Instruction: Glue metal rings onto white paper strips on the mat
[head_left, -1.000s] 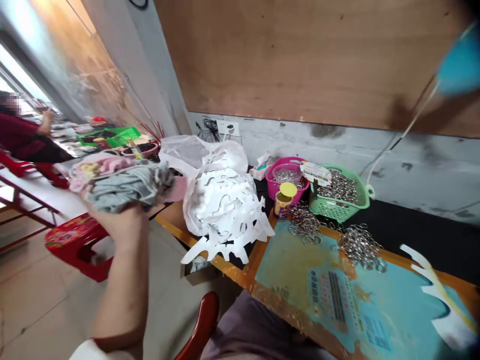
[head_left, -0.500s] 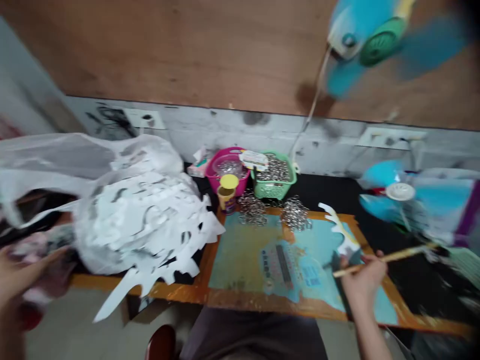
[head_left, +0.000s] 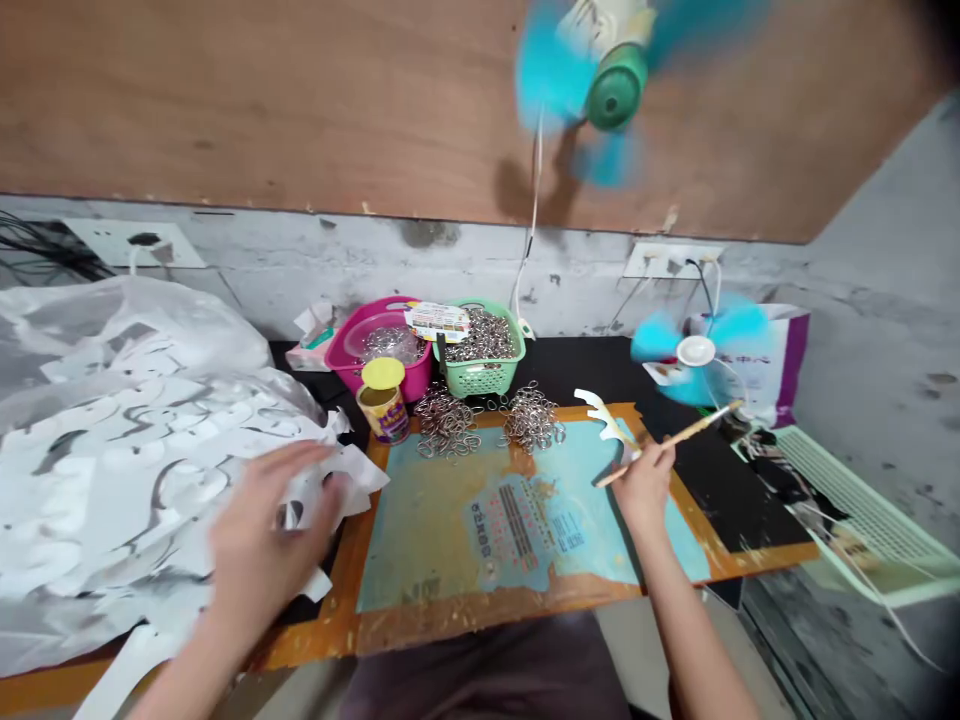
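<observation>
Now, left hand: my left hand (head_left: 266,540) is blurred, its thumb and fingers spread apart, with nothing visible between them.
Beside that spread: just left of it lie white cut-outs (head_left: 150,480), thin, flat and curvy-edged, heaped in a crinkled, see-through plastic bag (head_left: 202,325); whether my fingertips touch the heap I cannot tell.
Right hand: my right hand (head_left: 645,490) is closed on a slender, pale stick (head_left: 697,428), smooth and wood-like, slanting through my fingers, one end out to the left, the longer end rising to the right.
Scalloped strip: just beyond my right fingers and a little left lies a white strip (head_left: 609,424) with a toothed edge; its near end runs behind the stick, and I cannot tell if I touch it.
Blue sheet: left of my right grip spreads a blue sheet (head_left: 435,520), flat, worn and stained brown.
Metal rings: farther off, between my two hands, sit two loose piles of shiny metal rings (head_left: 532,418).
Tin: beyond my left fingers, to their right, stands a printed tin (head_left: 384,412) with a round yellow lid (head_left: 383,374) tilted up.
</observation>
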